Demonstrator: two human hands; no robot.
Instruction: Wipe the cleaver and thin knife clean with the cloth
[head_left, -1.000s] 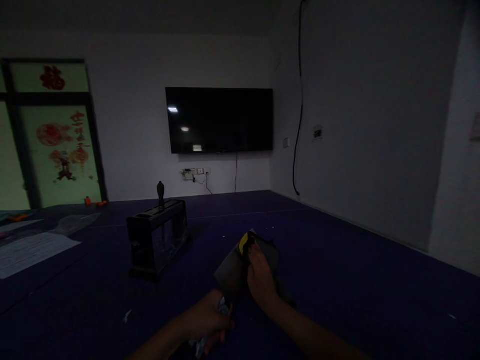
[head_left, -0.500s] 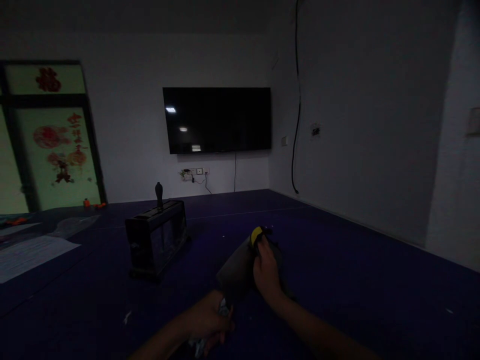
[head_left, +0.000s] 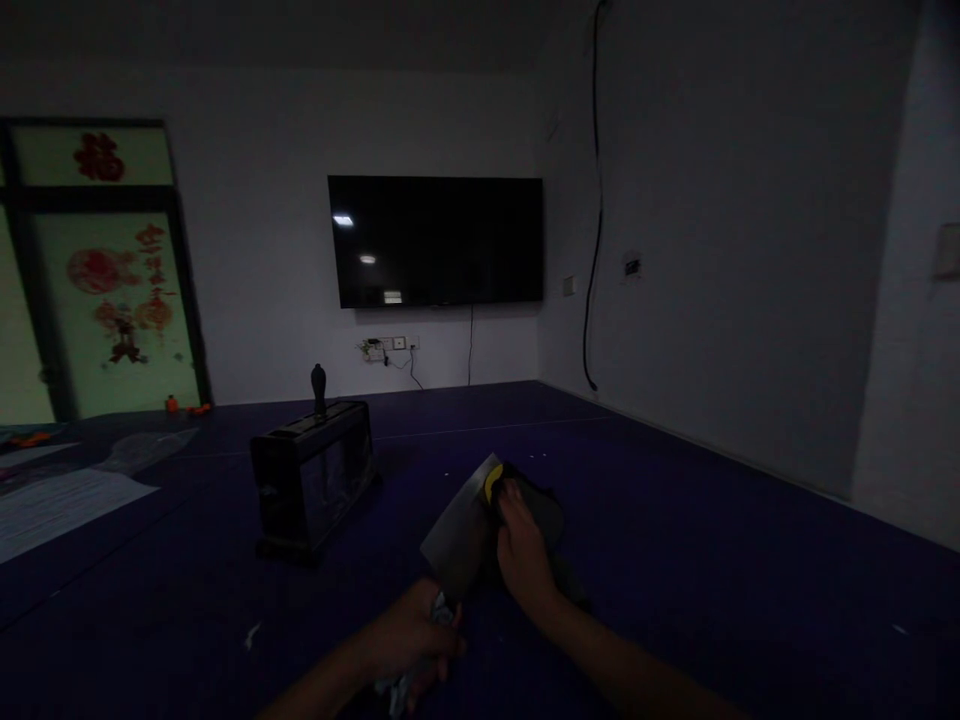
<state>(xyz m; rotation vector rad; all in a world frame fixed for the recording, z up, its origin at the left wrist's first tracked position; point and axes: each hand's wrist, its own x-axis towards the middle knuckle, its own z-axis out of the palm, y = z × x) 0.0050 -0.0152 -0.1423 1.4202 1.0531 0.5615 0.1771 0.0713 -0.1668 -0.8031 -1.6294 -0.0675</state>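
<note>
The room is dim. My left hand (head_left: pixel 412 640) is closed round the handle of a broad cleaver (head_left: pixel 459 530), whose grey blade points up and away from me. My right hand (head_left: pixel 523 555) presses a small yellow object (head_left: pixel 493 483) against the far part of the blade, fingers curled over it. A dark cloth or pad (head_left: pixel 544 510) lies under and behind my right hand. Both forearms reach in from the bottom edge over the dark blue floor (head_left: pixel 675 520).
A dark knife block (head_left: pixel 311 475) with one black handle sticking up stands on the floor to the left. Pale sheets (head_left: pixel 52 500) lie at far left. A black television (head_left: pixel 435 240) hangs on the back wall, a cable (head_left: pixel 596 200) runs down the right wall.
My right hand slid the yellow object further out along the blade and then back toward me. The cleaver and my left hand have barely moved.
</note>
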